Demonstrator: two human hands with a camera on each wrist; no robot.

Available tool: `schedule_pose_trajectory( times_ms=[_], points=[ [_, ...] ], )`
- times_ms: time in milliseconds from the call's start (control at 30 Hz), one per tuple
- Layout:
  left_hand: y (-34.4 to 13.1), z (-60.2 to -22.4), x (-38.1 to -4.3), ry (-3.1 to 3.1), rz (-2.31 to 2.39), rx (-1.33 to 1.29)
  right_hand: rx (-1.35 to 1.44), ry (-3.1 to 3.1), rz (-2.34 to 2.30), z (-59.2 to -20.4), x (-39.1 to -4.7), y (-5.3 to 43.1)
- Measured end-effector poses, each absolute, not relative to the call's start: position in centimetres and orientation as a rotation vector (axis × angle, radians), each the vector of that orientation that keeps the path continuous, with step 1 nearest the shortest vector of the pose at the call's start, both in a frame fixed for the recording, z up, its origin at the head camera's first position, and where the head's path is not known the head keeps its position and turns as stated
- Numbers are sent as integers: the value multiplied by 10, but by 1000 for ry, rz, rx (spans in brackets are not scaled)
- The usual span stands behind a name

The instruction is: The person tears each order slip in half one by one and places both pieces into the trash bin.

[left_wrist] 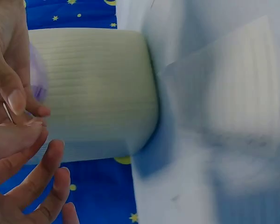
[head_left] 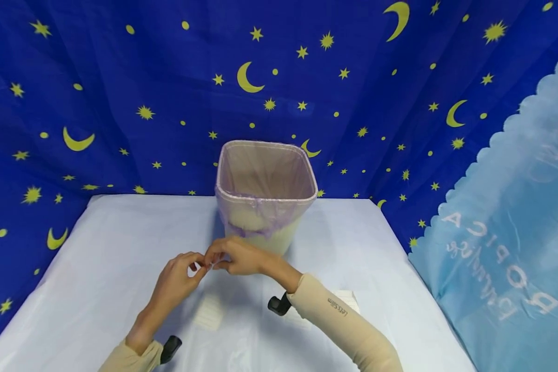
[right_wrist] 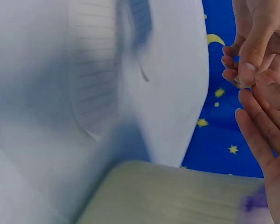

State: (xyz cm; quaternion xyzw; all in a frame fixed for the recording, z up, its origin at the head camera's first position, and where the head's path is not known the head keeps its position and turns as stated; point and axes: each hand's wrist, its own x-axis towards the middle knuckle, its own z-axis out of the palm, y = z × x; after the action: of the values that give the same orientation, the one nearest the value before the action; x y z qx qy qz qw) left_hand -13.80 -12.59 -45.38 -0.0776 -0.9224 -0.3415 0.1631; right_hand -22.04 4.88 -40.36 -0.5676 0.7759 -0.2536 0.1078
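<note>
Close in front of the bin, my left hand (head_left: 179, 279) and right hand (head_left: 242, 256) meet at the fingertips. Between thumb and forefinger each pinches a small, thin whitish strip (head_left: 212, 265); it is mostly hidden, and I cannot tell its kind. The left hand's other fingers (left_wrist: 51, 186) are spread loosely in the left wrist view. Just beyond stands a cream, ribbed waste bin (head_left: 279, 237), upright, with a sheer purple bag (head_left: 256, 209) lining it and folded over its rim. Below the rim, the bag hangs bunched on the near side.
A white sheet (head_left: 135, 248) covers the table. Flat, pale lined pieces (head_left: 209, 311) lie on it near the front. Behind hangs a blue curtain (head_left: 167, 93) with yellow moons and stars; a light-blue lettered cloth (head_left: 507, 232) hangs at the right.
</note>
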Motion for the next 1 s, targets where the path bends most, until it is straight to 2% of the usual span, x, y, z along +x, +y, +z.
schedule_pose_trajectory(
  times_ms=[333,667,1000],
  points=[
    [-113,-480,-124,-2675,-1006,-70,-1587,2282,-767,-446,-223,50],
    [-109,-503,-119,-3031,-920,143,-1546,2363,-581,-474,-223,42],
    [-103,-513,-120,-3043,-874,117,-1543,2421,-487,-488,-228,41]
  ],
)
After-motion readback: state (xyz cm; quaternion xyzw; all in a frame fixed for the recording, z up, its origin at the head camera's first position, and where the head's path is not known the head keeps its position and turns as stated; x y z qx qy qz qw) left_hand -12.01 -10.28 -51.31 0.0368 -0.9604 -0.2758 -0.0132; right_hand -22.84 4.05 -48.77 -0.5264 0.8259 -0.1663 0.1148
